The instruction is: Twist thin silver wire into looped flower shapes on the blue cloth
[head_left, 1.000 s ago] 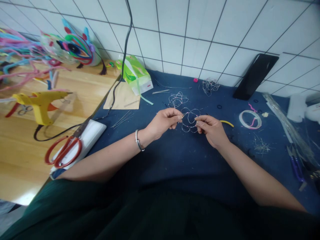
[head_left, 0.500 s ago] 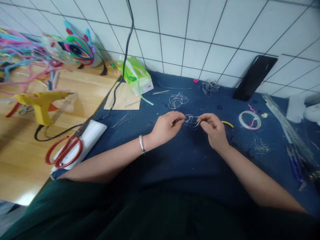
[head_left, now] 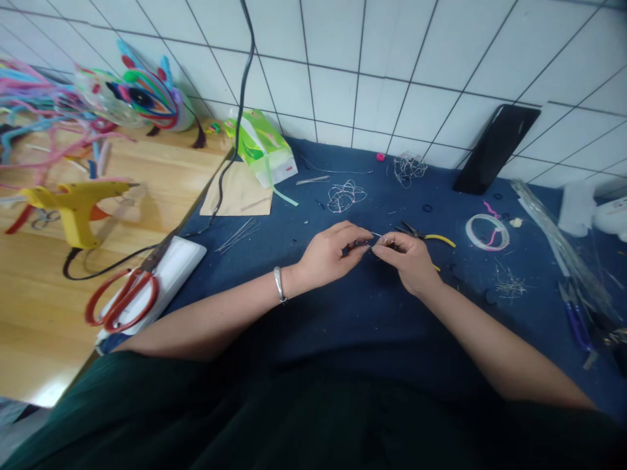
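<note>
Over the dark blue cloth, my left hand (head_left: 337, 251) and my right hand (head_left: 407, 258) almost meet, each pinching the same piece of thin silvery wire (head_left: 376, 234). Fingers cover most of that wire, so its shape is largely hidden. Just beyond my left hand lies a loose bent-wire form (head_left: 345, 196) with small pinkish bits on it. Yellow-handled pliers (head_left: 438, 240) rest behind my right hand, which partly covers them. A tangle of wire (head_left: 409, 168) sits farther back by the wall.
On the left are red-handled scissors (head_left: 125, 300) over a white box, a yellow glue gun (head_left: 76, 202) and a black cable (head_left: 245, 85). A green tissue pack (head_left: 262, 147) stands behind. To the right are a black phone (head_left: 497, 150), a ribbon roll (head_left: 486, 233) and blue-handled pliers (head_left: 577, 320).
My right hand has moved left, closing the gap to my left hand, and the wire between them is now mostly covered. More of the yellow-handled pliers shows. The view has shifted slightly.
</note>
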Motion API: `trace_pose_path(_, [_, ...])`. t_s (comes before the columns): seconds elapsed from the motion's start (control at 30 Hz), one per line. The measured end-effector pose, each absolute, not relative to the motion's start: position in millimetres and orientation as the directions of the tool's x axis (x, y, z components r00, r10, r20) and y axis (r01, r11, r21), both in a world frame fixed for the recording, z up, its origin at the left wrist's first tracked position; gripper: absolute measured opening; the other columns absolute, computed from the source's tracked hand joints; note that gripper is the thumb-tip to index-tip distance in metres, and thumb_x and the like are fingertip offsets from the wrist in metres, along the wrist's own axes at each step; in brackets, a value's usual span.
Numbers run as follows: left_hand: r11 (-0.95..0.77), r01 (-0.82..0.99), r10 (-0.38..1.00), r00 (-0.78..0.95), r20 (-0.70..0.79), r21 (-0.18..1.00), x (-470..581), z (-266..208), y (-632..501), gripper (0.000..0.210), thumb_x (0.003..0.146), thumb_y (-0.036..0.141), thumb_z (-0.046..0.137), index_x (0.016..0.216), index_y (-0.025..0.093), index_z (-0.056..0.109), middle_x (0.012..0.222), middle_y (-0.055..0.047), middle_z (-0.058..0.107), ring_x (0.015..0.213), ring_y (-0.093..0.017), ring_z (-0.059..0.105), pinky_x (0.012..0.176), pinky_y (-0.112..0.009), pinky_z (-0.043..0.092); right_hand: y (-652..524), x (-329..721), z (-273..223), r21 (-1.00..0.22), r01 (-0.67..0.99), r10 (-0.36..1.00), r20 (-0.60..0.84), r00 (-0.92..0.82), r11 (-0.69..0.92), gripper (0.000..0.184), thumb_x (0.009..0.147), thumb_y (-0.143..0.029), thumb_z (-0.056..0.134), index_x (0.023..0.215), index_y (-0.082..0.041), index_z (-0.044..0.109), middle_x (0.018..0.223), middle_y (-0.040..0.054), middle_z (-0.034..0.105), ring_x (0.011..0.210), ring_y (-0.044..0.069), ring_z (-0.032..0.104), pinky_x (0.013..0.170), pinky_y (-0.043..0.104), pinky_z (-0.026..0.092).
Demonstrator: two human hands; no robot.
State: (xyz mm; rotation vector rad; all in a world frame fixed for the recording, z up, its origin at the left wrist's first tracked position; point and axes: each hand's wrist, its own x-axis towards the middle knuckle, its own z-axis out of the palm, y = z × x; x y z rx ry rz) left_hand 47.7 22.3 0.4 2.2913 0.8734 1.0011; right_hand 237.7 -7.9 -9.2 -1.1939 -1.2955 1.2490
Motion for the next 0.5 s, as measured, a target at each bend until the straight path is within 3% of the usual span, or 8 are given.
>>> trace_pose_path(0.13, [-0.741,0.362,0.665,0.511,0.544,0.565,46,-8,26,0.019,0.087,0.022,0.058,0.105,0.019,0.063,0.097,-0.005,0.063,0.085,-0.012,0.060,0.071,-0.025,0.052,-7,239,-8,-0.998,-0.050,0.994,-0.040,-0.103,-0.046,0.011,0.073,-0.028,0.073,0.076,-0.020,0.066,0.073,-0.0015,0.058,0.071,0.012,0.051,0.071,0.028,0.041])
trace_pose_path(0.37, [-0.919,0.385,0.326,0.607,0.725,0.091,38,-12,34,0.018,0.087,0.018,0.057,0.104,0.021,0.060,0.101,-0.004,0.066,0.085,-0.014,0.062,0.069,-0.028,0.046,-7,239,-9,-0.992,-0.092,0.983,-0.073,-0.169,-0.089,0.012,0.075,-0.029,0.072,0.077,-0.019,0.067,0.074,-0.0009,0.058,0.073,0.012,0.051,0.074,0.029,0.041])
trace_pose_path(0.5, [-0.934,0.355,0.230,0.681,0.695,-0.039,34,-8,37,0.018,0.088,0.019,0.056,0.106,0.018,0.058,0.100,-0.004,0.068,0.082,-0.014,0.062,0.068,-0.028,0.044,-7,239,-10,-0.996,-0.045,0.973,-0.070,-0.218,-0.082,0.012,0.076,-0.030,0.070,0.079,-0.019,0.066,0.076,0.0000,0.058,0.075,0.014,0.053,0.076,0.030,0.043])
